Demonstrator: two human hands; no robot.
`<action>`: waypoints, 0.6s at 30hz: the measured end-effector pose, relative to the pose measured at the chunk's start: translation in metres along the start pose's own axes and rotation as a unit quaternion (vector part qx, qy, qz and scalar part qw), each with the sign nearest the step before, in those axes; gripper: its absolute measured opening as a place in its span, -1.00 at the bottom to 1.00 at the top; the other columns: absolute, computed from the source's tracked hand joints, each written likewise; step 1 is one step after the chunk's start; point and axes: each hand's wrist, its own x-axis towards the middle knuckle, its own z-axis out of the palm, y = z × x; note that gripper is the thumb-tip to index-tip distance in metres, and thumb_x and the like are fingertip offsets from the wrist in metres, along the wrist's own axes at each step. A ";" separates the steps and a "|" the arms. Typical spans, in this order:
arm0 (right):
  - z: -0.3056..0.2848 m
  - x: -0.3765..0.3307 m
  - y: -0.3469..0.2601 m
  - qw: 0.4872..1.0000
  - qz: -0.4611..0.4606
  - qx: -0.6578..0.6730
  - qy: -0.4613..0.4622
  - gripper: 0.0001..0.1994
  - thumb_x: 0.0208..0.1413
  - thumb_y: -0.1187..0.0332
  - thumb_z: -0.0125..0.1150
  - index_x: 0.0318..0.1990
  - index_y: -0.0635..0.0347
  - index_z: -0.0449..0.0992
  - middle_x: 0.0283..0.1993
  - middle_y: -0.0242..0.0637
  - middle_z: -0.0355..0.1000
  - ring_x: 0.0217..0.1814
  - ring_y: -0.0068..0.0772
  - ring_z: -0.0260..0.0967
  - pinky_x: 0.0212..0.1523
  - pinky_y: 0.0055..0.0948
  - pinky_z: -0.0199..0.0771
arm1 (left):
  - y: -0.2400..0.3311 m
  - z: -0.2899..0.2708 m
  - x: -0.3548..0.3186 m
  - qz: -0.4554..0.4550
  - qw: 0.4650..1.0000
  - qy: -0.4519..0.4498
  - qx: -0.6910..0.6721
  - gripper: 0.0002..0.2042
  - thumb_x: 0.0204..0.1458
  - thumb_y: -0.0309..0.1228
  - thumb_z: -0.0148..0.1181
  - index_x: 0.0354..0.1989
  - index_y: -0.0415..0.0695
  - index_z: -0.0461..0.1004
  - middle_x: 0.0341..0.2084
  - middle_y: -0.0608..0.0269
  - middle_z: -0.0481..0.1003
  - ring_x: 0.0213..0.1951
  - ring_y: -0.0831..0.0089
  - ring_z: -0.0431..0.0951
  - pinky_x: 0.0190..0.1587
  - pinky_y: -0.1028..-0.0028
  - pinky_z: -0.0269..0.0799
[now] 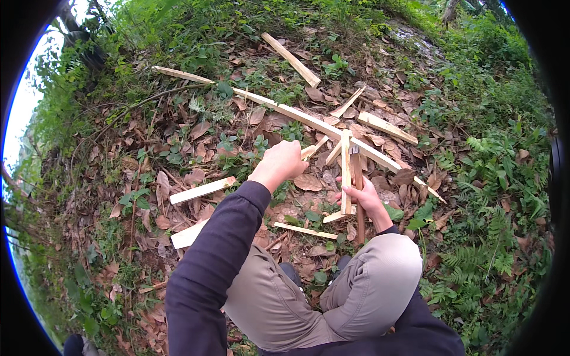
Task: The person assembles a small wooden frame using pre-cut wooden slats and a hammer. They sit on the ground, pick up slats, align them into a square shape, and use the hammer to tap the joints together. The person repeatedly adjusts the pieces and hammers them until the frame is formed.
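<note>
I crouch over leaf-covered ground. My left hand is closed around the end of a short pale split wood piece held above the leaves. My right hand grips a brown wooden tool handle together with an upright pale wood strip. Close in front of both hands, a long pale split stick lies diagonally across the ground.
More split wood pieces lie scattered: one at left, one near my left knee, a thin one before my knees, a plank at top. Dry leaves, green weeds and ferns surround the spot.
</note>
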 end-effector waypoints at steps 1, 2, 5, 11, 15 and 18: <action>0.000 0.001 0.002 1.000 -0.004 -0.004 0.002 -0.59 0.17 0.41 0.30 0.11 0.38 0.36 -0.22 -0.17 0.52 -0.27 -0.34 0.60 -0.25 -0.32 0.70 | -0.009 0.006 0.001 0.005 1.000 -0.013 0.022 -0.64 0.02 -0.28 0.25 -0.07 -0.28 0.52 -0.13 -0.15 0.58 -0.04 0.00 0.60 0.03 0.16 0.52; 0.003 0.001 0.002 1.000 -0.010 -0.008 0.007 -0.60 0.18 0.38 0.29 0.10 0.38 0.37 -0.24 -0.18 0.53 -0.27 -0.34 0.60 -0.26 -0.32 0.70 | -0.016 0.010 0.002 0.012 0.999 -0.025 0.045 -0.68 0.00 -0.34 0.25 -0.10 -0.26 0.54 -0.14 -0.13 0.59 -0.05 0.01 0.60 0.02 0.17 0.53; 0.005 -0.001 -0.004 1.000 -0.011 -0.011 0.022 -0.61 0.19 0.33 0.30 0.07 0.39 0.40 -0.24 -0.19 0.53 -0.28 -0.34 0.61 -0.27 -0.34 0.70 | -0.028 0.025 0.009 0.033 0.997 -0.033 0.068 -0.76 -0.08 -0.52 0.21 -0.19 -0.24 0.61 -0.22 -0.11 0.61 -0.10 0.05 0.63 -0.02 0.20 0.55; 0.009 0.006 0.014 0.998 0.037 0.041 0.013 -0.62 0.20 0.31 0.30 0.04 0.40 0.41 -0.19 -0.16 0.53 -0.30 -0.30 0.61 -0.33 -0.33 0.71 | -0.049 0.034 0.021 0.012 0.991 -0.092 0.092 -0.57 -0.09 -0.29 0.36 -0.03 -0.20 0.50 -0.10 -0.05 0.56 -0.03 0.05 0.58 0.02 0.15 0.52; 0.013 0.003 0.012 0.997 0.033 0.046 0.047 -0.66 0.20 0.31 0.30 -0.02 0.40 0.43 -0.23 -0.16 0.55 -0.36 -0.29 0.61 -0.34 -0.32 0.71 | -0.052 0.031 0.018 -0.003 0.992 -0.100 0.077 -0.51 -0.01 -0.10 0.28 0.01 -0.20 0.52 -0.07 -0.05 0.57 -0.02 0.07 0.58 0.03 0.17 0.51; 0.007 0.002 0.015 0.997 0.017 0.044 0.057 -0.68 0.21 0.30 0.30 -0.05 0.39 0.45 -0.26 -0.13 0.55 -0.35 -0.27 0.62 -0.35 -0.33 0.70 | -0.047 0.027 0.018 -0.009 0.988 -0.129 0.084 -0.48 0.02 -0.02 0.23 -0.02 -0.22 0.56 -0.08 -0.04 0.58 -0.03 0.08 0.59 0.03 0.18 0.51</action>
